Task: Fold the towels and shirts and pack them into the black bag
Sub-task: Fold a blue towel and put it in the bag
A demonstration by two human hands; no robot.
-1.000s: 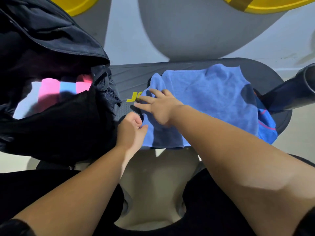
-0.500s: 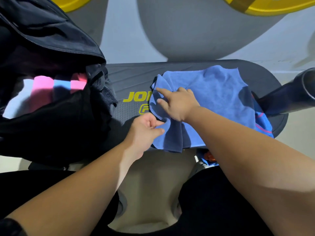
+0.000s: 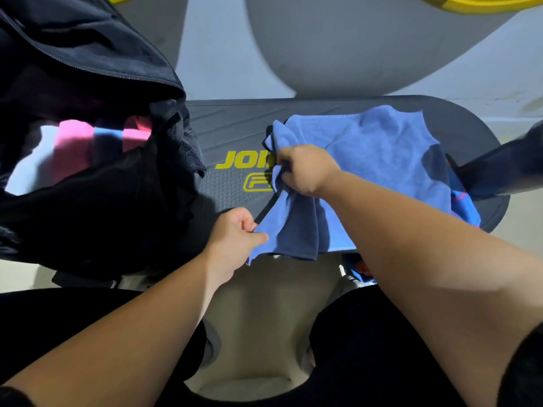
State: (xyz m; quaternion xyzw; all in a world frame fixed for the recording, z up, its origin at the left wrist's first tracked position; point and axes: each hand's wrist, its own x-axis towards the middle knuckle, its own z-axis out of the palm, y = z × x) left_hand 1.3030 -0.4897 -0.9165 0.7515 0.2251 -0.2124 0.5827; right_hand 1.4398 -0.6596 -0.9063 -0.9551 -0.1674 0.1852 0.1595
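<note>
Black bag (image 3: 97,212) gapes open, left of both hands; pink, white, blue folded items (image 3: 73,148) already inside. Left hand (image 3: 235,233), fingers pinching near corner of blue towel (image 3: 376,160), now lifted off bench (image 3: 235,133). Right hand (image 3: 305,168), flat half a second ago, now clenched on bunched left edge. Towel spreads right of fingers, over a garment. Fold just beginning; packing pending.

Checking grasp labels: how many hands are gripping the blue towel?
2. Left hand pinches the near corner of the blue towel at the platform's front edge; right hand bunches its left edge, farther back.
</note>
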